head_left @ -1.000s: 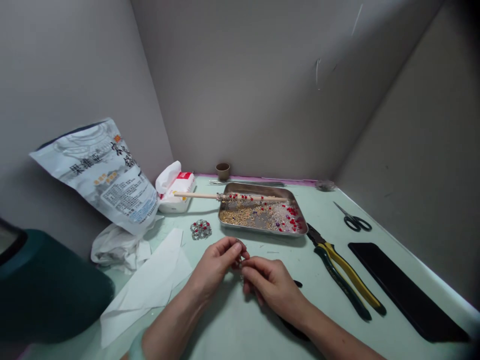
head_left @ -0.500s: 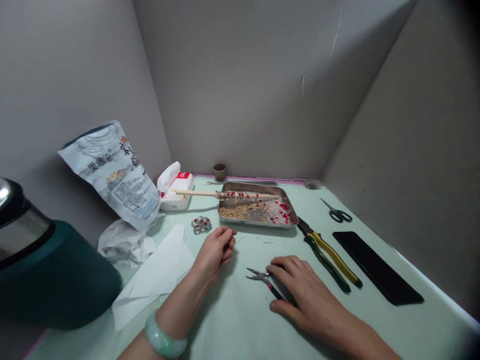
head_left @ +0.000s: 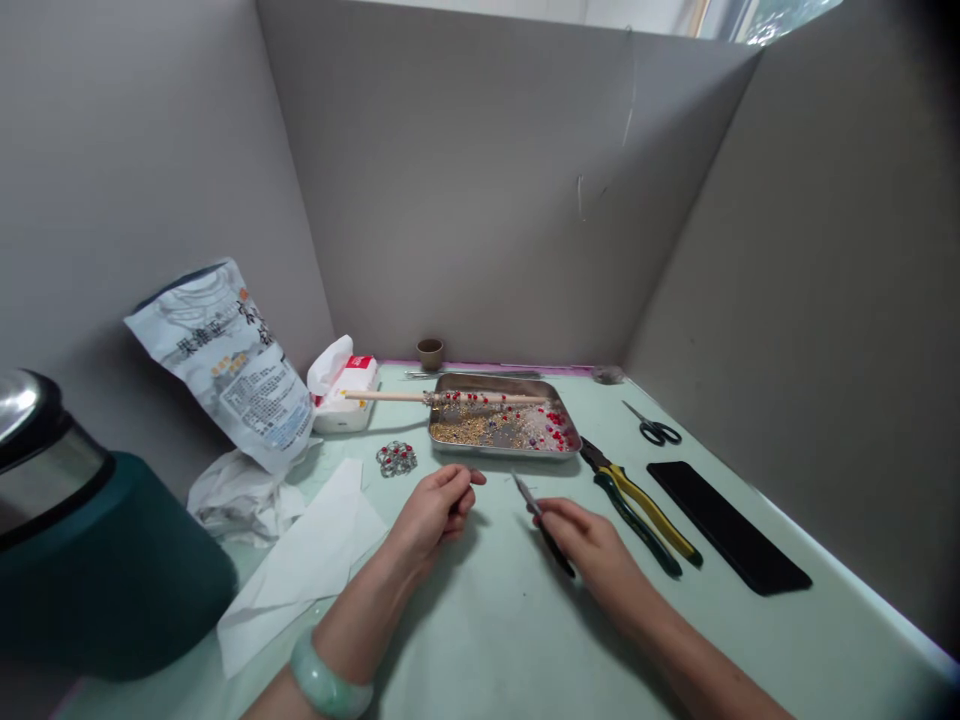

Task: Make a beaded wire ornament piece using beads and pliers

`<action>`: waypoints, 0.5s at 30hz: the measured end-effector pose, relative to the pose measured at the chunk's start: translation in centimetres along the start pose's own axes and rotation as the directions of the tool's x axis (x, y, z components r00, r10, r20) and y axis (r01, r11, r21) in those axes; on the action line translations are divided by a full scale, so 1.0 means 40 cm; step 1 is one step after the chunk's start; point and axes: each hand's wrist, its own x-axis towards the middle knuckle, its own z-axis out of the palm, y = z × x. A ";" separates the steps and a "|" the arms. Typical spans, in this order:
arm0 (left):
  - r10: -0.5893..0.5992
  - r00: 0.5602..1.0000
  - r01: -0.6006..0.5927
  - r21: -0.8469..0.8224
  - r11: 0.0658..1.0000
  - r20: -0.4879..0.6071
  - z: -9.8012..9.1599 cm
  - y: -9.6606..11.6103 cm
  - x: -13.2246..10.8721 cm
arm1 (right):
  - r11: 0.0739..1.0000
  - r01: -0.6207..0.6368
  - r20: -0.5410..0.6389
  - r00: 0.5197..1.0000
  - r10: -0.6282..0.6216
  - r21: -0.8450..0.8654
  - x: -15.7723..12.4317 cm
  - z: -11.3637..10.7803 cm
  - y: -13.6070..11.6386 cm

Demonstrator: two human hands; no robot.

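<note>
Pliers [head_left: 556, 552] with slim silver noses and dark handles are in the right hand [head_left: 589, 550], gripped between thumb and fingers, noses pointing far and slightly left, over the middle of the pale green desk [head_left: 480, 640]. Left of them, the left hand [head_left: 431, 510] is drawn into a narrow pinch, thumb against forefinger; it is too small in view to tell what, if anything, sits between the fingertips. A pale green, glossy bangle [head_left: 326, 680] rings that wrist. The 2 hands are apart.

Just to the far left of the left hand lies a round cluster of silver wire with red beads [head_left: 396, 459]. Beyond the hands is a shallow rectangular metal tray [head_left: 504, 450], holding tiny gold beads [head_left: 465, 428] at left and red beads [head_left: 555, 435] among clear ones at right. A pale wooden rod [head_left: 384, 396] lies across the tray, its left end reaching past the rim.

To the right are large green-and-yellow-handled pliers [head_left: 637, 510], black-handled scissors [head_left: 654, 428] farther off, and a flat black oblong [head_left: 727, 525]. At left are a white sheet of paper [head_left: 300, 570] and a dark teal flask [head_left: 112, 560].
</note>
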 end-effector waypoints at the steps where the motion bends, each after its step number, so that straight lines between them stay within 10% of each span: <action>1: 0.002 1.000 -0.002 0.005 1.000 0.012 0.001 0.001 -0.002 | 0.964 -0.146 0.038 0.989 0.141 0.223 0.010 -0.003 -0.011; 5: 0.022 1.000 -0.022 0.013 1.000 0.016 0.002 0.006 -0.003 | 0.632 -0.444 0.399 0.889 0.224 0.635 0.052 -0.001 -0.047; 15: 0.039 0.994 -0.035 0.045 0.998 -0.098 -0.007 -0.005 0.018 | 0.448 -0.542 0.541 0.829 0.144 0.711 0.127 0.041 -0.043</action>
